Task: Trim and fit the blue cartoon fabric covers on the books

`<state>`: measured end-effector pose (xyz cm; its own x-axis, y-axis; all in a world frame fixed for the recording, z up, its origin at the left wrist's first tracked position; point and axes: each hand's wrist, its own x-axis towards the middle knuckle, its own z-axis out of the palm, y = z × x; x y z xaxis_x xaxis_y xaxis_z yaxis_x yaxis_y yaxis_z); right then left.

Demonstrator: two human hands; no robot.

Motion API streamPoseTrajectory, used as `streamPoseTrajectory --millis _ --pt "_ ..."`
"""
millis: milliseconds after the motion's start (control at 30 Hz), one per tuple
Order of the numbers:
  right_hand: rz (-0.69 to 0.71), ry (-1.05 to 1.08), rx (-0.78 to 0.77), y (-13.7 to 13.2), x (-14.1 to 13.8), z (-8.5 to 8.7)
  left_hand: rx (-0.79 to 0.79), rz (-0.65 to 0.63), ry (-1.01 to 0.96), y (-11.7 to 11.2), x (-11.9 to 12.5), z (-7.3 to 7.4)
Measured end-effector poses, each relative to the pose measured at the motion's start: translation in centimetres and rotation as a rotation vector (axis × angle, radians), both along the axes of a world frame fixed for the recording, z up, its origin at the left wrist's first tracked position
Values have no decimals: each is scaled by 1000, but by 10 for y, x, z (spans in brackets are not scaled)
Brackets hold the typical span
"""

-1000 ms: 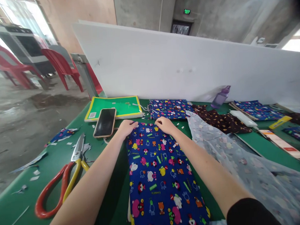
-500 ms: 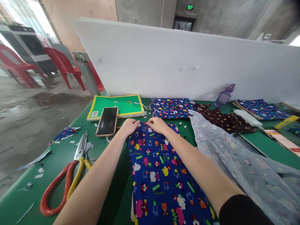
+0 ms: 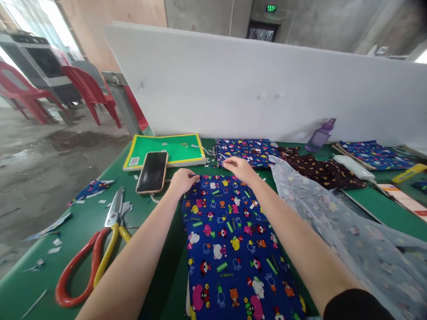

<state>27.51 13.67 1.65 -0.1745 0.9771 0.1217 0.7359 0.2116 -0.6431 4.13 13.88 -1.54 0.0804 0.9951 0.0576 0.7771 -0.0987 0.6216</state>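
Blue cartoon-print cloth point(image 3: 231, 244): left hand point(image 3: 182, 181), right hand point(image 3: 238, 167) fingers pinch far edge.

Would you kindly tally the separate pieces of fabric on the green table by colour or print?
Blue cartoon print: 5
Dark brown print: 1
Pale grey print: 1
Total: 7
Both hands, left hand and right hand, rest at the nearest blue piece's far edge.

royal-blue cloth point(image 3: 231, 244) printed with pink, yellow and white cartoon animals at lower centre; pale grey floral fabric point(image 3: 347, 229) at right; red-and-yellow-handled scissors point(image 3: 93, 252) at lower left; green table point(image 3: 24, 291); red chairs point(image 3: 86, 92) upper left
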Motion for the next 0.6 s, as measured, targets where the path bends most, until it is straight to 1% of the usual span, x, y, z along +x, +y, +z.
streamPoseTrajectory --millis 100,167,233,300,400,500,600 --pt "-148 -114 -52 -6 36 7 3 23 27 -1 0 2" --pt "-243 -198 -104 -12 56 5 3 34 37 -3 0 4" --pt "-318 -259 -155 -18 68 -1 4 41 41 -4 0 5" --pt "-369 -280 -189 -23 71 -9 5 49 45 -5 0 7" --pt "-401 -245 -212 -25 69 -17 10 62 55 -5 0 8" --pt "-391 -147 -239 -23 67 -19 16 73 62 -5 0 8" --pt "-352 18 -266 -20 69 -22 17 82 53 -4 -1 6"
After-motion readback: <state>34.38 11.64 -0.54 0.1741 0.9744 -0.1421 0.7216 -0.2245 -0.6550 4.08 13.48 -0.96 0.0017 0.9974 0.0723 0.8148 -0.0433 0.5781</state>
